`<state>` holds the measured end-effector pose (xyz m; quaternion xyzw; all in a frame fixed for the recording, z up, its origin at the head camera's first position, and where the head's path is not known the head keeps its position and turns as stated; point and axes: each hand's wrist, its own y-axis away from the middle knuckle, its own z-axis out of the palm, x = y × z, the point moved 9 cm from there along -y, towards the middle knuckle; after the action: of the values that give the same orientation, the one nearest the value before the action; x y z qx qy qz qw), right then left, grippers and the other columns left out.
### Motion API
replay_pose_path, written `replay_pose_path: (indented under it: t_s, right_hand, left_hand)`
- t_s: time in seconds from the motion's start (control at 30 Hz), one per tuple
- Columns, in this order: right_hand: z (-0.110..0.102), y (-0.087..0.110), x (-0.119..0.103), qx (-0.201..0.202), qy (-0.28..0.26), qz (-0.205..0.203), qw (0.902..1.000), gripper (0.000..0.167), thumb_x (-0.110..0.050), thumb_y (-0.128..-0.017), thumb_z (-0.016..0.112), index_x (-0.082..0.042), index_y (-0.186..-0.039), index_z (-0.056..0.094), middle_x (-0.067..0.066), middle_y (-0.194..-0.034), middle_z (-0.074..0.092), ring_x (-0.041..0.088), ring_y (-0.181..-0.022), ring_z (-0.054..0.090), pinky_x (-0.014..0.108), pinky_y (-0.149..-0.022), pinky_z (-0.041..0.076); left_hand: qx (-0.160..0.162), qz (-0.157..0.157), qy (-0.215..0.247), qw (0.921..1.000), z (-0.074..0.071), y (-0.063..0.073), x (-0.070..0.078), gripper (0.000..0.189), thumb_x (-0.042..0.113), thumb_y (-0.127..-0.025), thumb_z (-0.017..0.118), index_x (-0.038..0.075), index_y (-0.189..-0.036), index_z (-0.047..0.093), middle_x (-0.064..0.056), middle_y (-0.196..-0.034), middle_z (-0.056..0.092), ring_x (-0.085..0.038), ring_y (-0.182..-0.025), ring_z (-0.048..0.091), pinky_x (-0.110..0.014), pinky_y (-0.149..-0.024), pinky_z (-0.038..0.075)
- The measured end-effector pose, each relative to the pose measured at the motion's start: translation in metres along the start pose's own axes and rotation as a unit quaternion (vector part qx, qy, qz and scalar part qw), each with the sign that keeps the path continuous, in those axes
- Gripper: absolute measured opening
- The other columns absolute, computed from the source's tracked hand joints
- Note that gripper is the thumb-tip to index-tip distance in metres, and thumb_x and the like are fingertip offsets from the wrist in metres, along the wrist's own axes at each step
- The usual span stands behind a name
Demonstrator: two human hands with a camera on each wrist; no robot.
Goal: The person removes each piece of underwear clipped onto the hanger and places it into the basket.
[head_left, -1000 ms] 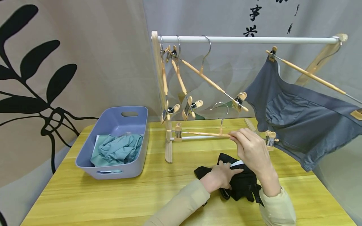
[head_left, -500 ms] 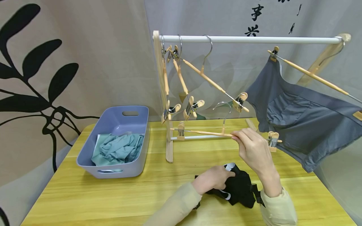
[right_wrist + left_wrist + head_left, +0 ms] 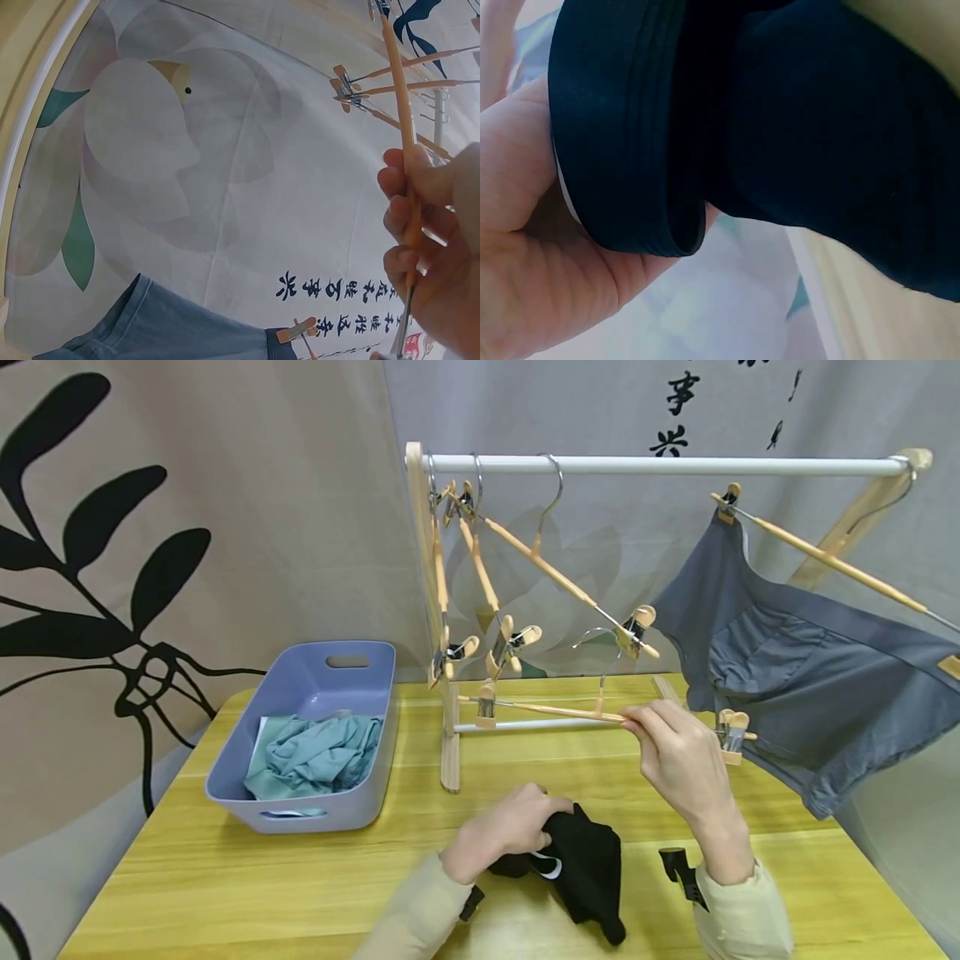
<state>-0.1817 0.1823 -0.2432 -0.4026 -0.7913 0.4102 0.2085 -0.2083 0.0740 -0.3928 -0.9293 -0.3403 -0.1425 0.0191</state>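
My left hand (image 3: pixel 506 828) grips a crumpled black garment (image 3: pixel 588 864) above the front of the table. A stitched waistband (image 3: pixel 611 127) shows on it in the left wrist view, with the thumb partly behind the band; a white curved edge is visible in the head view. My right hand (image 3: pixel 681 764) holds a wooden clip hanger (image 3: pixel 547 710) by its bar, with the hook upward and a clip near either end. The right wrist view shows the fingers (image 3: pixel 401 214) wrapped about the bar. What my left fingertips do is hidden by the cloth.
A small rack (image 3: pixel 660 466) stands behind my hands, with 3 bare clip hangers hung at its left. Grey-blue underpants (image 3: pixel 810 668) hang clipped at its right. A blue basket (image 3: pixel 300 647) holding teal cloth (image 3: pixel 318 756) sits left on the wooden table (image 3: pixel 225 893).
My left hand has shifted from pressing on the black garment to gripping it, and has drawn it left and toward me. The right hand and hanger have moved only slightly right.
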Motion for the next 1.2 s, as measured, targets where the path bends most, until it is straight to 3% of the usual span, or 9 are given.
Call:
replay_pose_path:
  t_s: [0.13,0.27,0.37,0.53,0.7,0.9,1.07,1.13,1.2]
  right_hand:
    - [-0.002,0.000,0.000,0.005,0.002,0.001,1.0000,0.037,-0.025,-0.100,0.046,0.001,-0.088,0.069,0.011,-0.075,0.064,0.022,-0.065,0.059,0.032,-0.059,0.049]
    - [-0.004,0.000,0.002,0.015,0.004,0.004,0.9999,0.037,-0.025,-0.100,0.046,0.002,-0.088,0.069,0.011,-0.075,0.064,0.023,-0.065,0.059,0.033,-0.059,0.049]
    - [-0.005,0.000,0.002,0.021,0.003,0.004,0.9998,0.036,-0.024,-0.099,0.048,0.003,-0.088,0.069,0.011,-0.075,0.064,0.023,-0.065,0.059,0.034,-0.059,0.049]
    - [-0.006,0.000,0.004,0.021,0.004,0.004,0.9998,0.032,-0.021,-0.098,0.050,0.003,-0.088,0.069,0.011,-0.075,0.064,0.023,-0.064,0.058,0.034,-0.059,0.048]
    - [-0.005,0.000,0.005,0.013,0.004,0.005,0.9999,0.039,-0.025,-0.100,0.046,0.003,-0.088,0.069,0.011,-0.075,0.064,0.023,-0.064,0.058,0.033,-0.059,0.048]
    - [-0.005,0.001,0.005,0.018,0.000,0.004,0.9998,0.040,-0.026,-0.100,0.046,0.004,-0.086,0.069,0.011,-0.073,0.064,0.022,-0.062,0.057,0.033,-0.057,0.047]
    - [-0.005,0.001,0.006,0.013,0.004,0.007,0.9999,0.041,-0.027,-0.100,0.046,0.004,-0.087,0.070,0.012,-0.075,0.064,0.023,-0.064,0.059,0.034,-0.059,0.049]
    - [-0.005,0.001,0.007,0.008,0.007,0.010,0.9999,0.039,-0.026,-0.099,0.047,0.003,-0.087,0.070,0.012,-0.075,0.065,0.023,-0.065,0.059,0.034,-0.059,0.049]
    - [-0.006,0.001,0.007,0.005,0.008,0.011,0.9999,0.030,-0.021,-0.097,0.053,0.003,-0.088,0.070,0.012,-0.075,0.065,0.023,-0.065,0.059,0.033,-0.059,0.049]
  left_hand:
    - [0.029,-0.009,0.048,0.9984,-0.022,0.021,-0.021,0.041,0.004,-0.082,0.068,0.013,-0.121,0.062,-0.009,-0.109,0.069,-0.012,-0.085,0.061,-0.017,-0.067,0.043]
    - [0.088,-0.013,0.074,0.9933,-0.051,0.047,-0.040,0.038,-0.001,-0.079,0.068,0.006,-0.116,0.063,-0.013,-0.105,0.069,-0.017,-0.084,0.060,-0.023,-0.068,0.046]
    - [0.132,-0.034,0.076,0.9877,-0.075,0.069,-0.055,0.039,-0.002,-0.077,0.068,0.005,-0.114,0.063,-0.013,-0.103,0.069,-0.017,-0.083,0.059,-0.026,-0.071,0.048]
    - [0.196,-0.107,0.057,0.9730,-0.119,0.110,-0.082,0.038,0.000,-0.075,0.068,0.007,-0.112,0.063,-0.011,-0.100,0.071,-0.019,-0.079,0.060,-0.032,-0.071,0.049]
    - [0.272,-0.186,0.038,0.9433,-0.161,0.156,-0.106,0.039,0.001,-0.078,0.065,0.006,-0.116,0.060,-0.017,-0.107,0.069,-0.031,-0.089,0.064,-0.045,-0.078,0.050]
    - [0.345,-0.289,0.021,0.8927,-0.196,0.204,-0.130,0.043,0.003,-0.082,0.064,0.004,-0.124,0.054,-0.030,-0.111,0.061,-0.043,-0.091,0.058,-0.055,-0.078,0.047]
    - [0.390,-0.350,0.004,0.8516,-0.210,0.228,-0.148,0.044,0.004,-0.084,0.062,0.002,-0.127,0.051,-0.034,-0.112,0.058,-0.050,-0.092,0.053,-0.060,-0.079,0.046]
    - [0.388,-0.374,0.005,0.8423,-0.210,0.232,-0.158,0.045,0.005,-0.086,0.060,0.002,-0.129,0.049,-0.036,-0.113,0.056,-0.052,-0.093,0.051,-0.062,-0.080,0.045]
    - [0.377,-0.393,0.013,0.8385,-0.207,0.233,-0.170,0.045,0.006,-0.087,0.059,0.002,-0.131,0.047,-0.037,-0.116,0.054,-0.053,-0.095,0.050,-0.063,-0.082,0.045]
